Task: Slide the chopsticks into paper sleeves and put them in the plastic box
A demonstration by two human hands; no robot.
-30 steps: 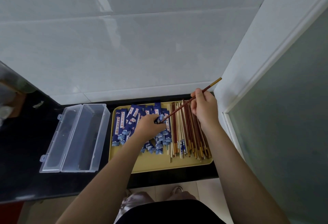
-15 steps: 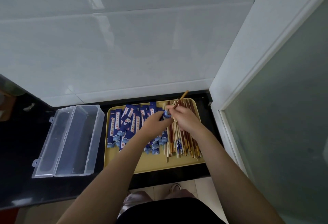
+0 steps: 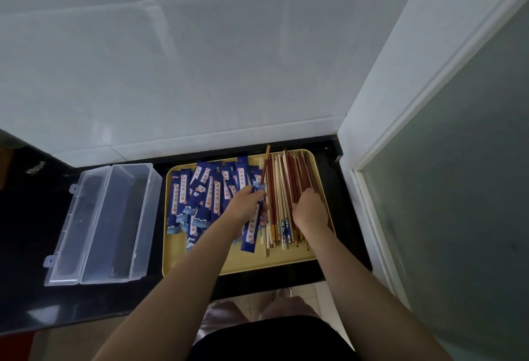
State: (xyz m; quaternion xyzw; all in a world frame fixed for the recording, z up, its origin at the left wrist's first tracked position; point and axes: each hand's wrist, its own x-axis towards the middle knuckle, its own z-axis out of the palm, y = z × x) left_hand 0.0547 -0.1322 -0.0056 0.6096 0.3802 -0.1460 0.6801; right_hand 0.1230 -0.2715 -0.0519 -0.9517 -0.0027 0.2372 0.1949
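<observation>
Barely started: left hand (image 3: 248,203) is gripping a blue sleeve (image 3: 253,226) with one chopstick (image 3: 264,167) going in at frame centre, right hand (image 3: 310,208) is curling onto the loose chopsticks (image 3: 289,189), grip unclear, plastic box (image 3: 103,223) at left is sitting empty.

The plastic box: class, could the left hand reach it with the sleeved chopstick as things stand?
Probably yes. The plastic box lies open beside the tray, on the left hand's own side, and nothing stands between them.
</observation>
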